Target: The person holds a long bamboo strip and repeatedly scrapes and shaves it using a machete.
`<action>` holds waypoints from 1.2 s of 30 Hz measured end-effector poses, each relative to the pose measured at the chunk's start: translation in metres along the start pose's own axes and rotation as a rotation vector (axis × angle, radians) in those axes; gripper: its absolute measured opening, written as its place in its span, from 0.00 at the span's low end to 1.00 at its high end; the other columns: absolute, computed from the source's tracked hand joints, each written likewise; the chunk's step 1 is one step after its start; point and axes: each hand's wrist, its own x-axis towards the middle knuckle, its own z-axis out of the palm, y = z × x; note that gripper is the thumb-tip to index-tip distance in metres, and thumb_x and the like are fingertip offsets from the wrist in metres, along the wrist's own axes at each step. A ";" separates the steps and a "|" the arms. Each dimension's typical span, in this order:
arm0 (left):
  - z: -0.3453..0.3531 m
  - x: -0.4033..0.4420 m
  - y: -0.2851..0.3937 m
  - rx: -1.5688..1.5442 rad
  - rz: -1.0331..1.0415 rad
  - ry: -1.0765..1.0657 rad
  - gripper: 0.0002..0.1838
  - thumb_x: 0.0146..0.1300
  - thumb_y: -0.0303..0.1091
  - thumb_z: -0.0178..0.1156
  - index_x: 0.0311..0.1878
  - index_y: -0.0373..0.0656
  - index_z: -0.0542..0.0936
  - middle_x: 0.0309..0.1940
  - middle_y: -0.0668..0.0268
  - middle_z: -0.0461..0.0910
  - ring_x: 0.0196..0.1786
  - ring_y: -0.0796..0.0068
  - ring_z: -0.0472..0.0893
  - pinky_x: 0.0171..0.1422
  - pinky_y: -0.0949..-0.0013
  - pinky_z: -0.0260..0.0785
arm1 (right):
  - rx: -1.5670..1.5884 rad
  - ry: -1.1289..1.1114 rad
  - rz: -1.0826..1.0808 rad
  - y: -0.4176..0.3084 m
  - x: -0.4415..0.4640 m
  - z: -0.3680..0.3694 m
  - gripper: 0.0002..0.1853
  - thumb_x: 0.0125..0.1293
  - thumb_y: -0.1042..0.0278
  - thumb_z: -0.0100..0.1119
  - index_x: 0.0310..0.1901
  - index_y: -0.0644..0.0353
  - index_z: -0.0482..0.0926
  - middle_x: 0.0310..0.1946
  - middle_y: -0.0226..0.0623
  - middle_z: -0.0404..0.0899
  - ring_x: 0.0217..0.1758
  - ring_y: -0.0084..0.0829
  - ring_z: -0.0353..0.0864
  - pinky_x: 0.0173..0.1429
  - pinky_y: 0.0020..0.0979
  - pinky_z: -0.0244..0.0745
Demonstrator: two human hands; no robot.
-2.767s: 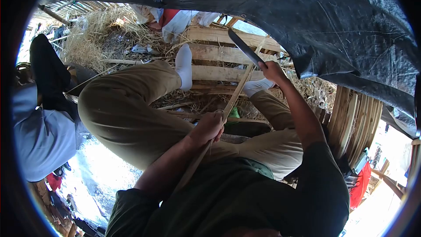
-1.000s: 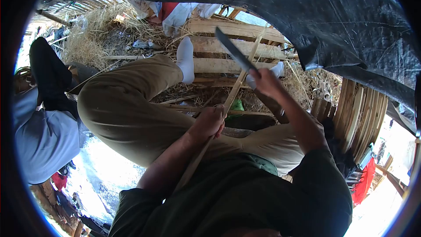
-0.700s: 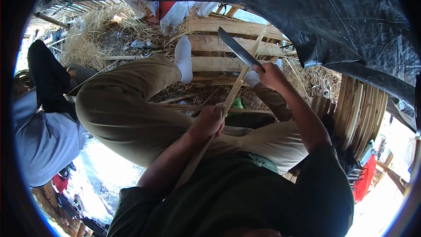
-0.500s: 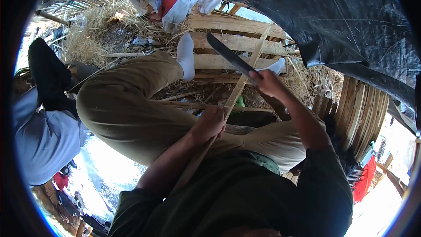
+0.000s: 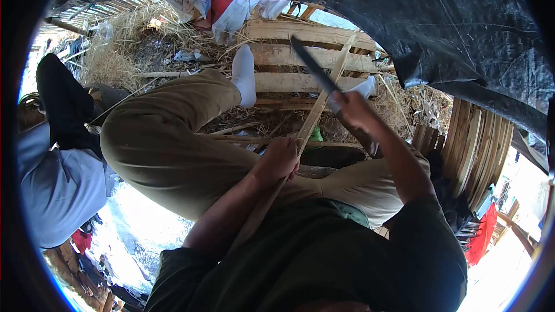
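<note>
A long, pale strip of split bamboo or wood [image 5: 314, 117] runs slantwise from beside my body up toward the pallet slats. My left hand [image 5: 278, 159] is wrapped round its middle, above my lap. In my right hand [image 5: 357, 111] is the handle of a large knife with a long dark blade [image 5: 312, 63]. The blade points up and to the left, crossing the strip just beyond the fist. Whether the edge touches the strip I cannot tell. Part of the strip's lower end is hidden by my left forearm.
Wooden pallet slats [image 5: 309, 55] lie beyond my socked feet, with straw [image 5: 124, 52] around them. Black plastic sheeting [image 5: 462, 29] hangs overhead and to the right. Bundled wooden strips [image 5: 477, 144] stand at right. Another person's grey-clad leg [image 5: 63, 190] is at left.
The knife has shifted slightly to the right and its blade has turned more upright. My right hand has moved a little down and right. My left hand keeps hold of the strip.
</note>
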 end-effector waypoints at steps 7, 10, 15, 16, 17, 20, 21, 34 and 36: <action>0.001 -0.004 0.009 -0.008 -0.028 0.010 0.17 0.74 0.36 0.37 0.35 0.37 0.72 0.16 0.63 0.72 0.13 0.73 0.73 0.18 0.68 0.68 | -0.121 0.073 -0.146 0.003 0.020 -0.027 0.29 0.74 0.44 0.49 0.30 0.67 0.80 0.15 0.38 0.77 0.15 0.32 0.76 0.23 0.37 0.69; -0.001 -0.006 0.006 -0.028 -0.057 0.001 0.18 0.76 0.37 0.38 0.36 0.36 0.73 0.16 0.63 0.72 0.13 0.74 0.73 0.18 0.68 0.67 | -0.135 0.086 -0.308 0.012 -0.011 0.022 0.30 0.75 0.45 0.49 0.30 0.69 0.80 0.14 0.41 0.75 0.15 0.33 0.77 0.24 0.37 0.68; 0.002 -0.010 0.010 -0.029 -0.034 0.021 0.20 0.77 0.39 0.39 0.36 0.36 0.75 0.16 0.65 0.71 0.13 0.75 0.71 0.18 0.68 0.65 | -0.032 -0.051 -0.176 0.019 0.005 0.001 0.31 0.75 0.43 0.47 0.33 0.67 0.82 0.14 0.37 0.76 0.17 0.31 0.77 0.26 0.38 0.71; 0.001 -0.010 0.009 -0.043 -0.036 0.014 0.19 0.76 0.38 0.38 0.36 0.36 0.75 0.15 0.64 0.71 0.13 0.74 0.72 0.18 0.68 0.66 | -0.065 -0.037 -0.062 0.008 0.004 -0.015 0.31 0.75 0.42 0.46 0.32 0.66 0.82 0.13 0.36 0.74 0.16 0.30 0.75 0.24 0.36 0.69; 0.001 -0.008 0.009 -0.058 -0.034 0.006 0.18 0.75 0.37 0.38 0.36 0.36 0.74 0.15 0.63 0.72 0.12 0.73 0.72 0.18 0.67 0.67 | -0.044 -0.011 -0.071 0.010 0.004 -0.012 0.31 0.76 0.42 0.45 0.32 0.65 0.82 0.13 0.36 0.74 0.16 0.29 0.75 0.24 0.36 0.68; 0.000 -0.005 0.002 -0.025 -0.038 0.015 0.17 0.74 0.36 0.38 0.36 0.37 0.73 0.15 0.63 0.72 0.12 0.73 0.72 0.18 0.67 0.68 | -0.027 -0.054 -0.048 -0.003 -0.027 0.016 0.31 0.76 0.41 0.45 0.31 0.65 0.81 0.13 0.36 0.72 0.15 0.31 0.73 0.25 0.38 0.68; 0.002 -0.006 -0.001 -0.002 -0.046 0.020 0.17 0.74 0.36 0.38 0.36 0.37 0.73 0.15 0.63 0.72 0.12 0.73 0.72 0.18 0.67 0.67 | -0.048 -0.072 -0.117 -0.003 -0.029 0.017 0.31 0.76 0.42 0.45 0.31 0.65 0.81 0.13 0.36 0.72 0.15 0.31 0.73 0.25 0.39 0.68; 0.003 -0.010 0.002 -0.012 -0.059 0.029 0.17 0.75 0.36 0.37 0.38 0.38 0.74 0.15 0.64 0.71 0.11 0.73 0.72 0.15 0.68 0.66 | -0.106 -0.003 -0.242 0.006 -0.030 0.015 0.28 0.74 0.47 0.51 0.29 0.70 0.79 0.18 0.51 0.79 0.26 0.44 0.85 0.30 0.41 0.73; 0.002 -0.003 -0.004 0.004 -0.026 0.031 0.17 0.75 0.35 0.37 0.39 0.38 0.74 0.15 0.64 0.71 0.12 0.72 0.73 0.15 0.68 0.66 | -0.073 0.000 -0.132 0.008 -0.011 -0.003 0.28 0.74 0.47 0.51 0.29 0.70 0.79 0.18 0.50 0.79 0.26 0.43 0.85 0.31 0.41 0.74</action>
